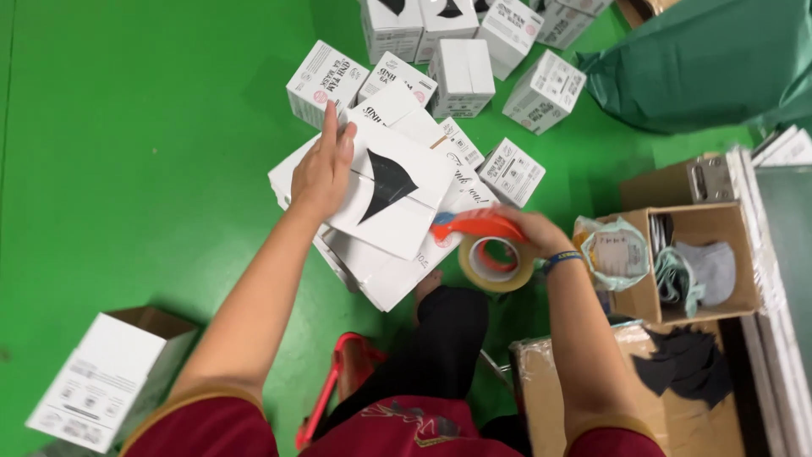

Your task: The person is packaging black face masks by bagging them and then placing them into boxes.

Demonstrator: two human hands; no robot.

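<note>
The left hand [321, 173] lies flat, fingers spread, on the top flap of a large white carton [385, 228] printed with a black mask shape, which sits on the green floor [127, 152] in front of the person. The right hand [529, 230] has its fingers wrapped around an orange tape dispenser [491, 245] with its tan roll, held at the carton's near right edge.

If the left hand eases, the flaps could likely spring up and the tape land crooked or wrinkle; the carton could also slide on the smooth floor under the dispenser's pull.

Small white boxes [461, 76] crowd the far side, one touching the carton's corner [512, 172]. An open cardboard box [694, 262] of masks stands just right, an open white box [110, 381] at near left.
</note>
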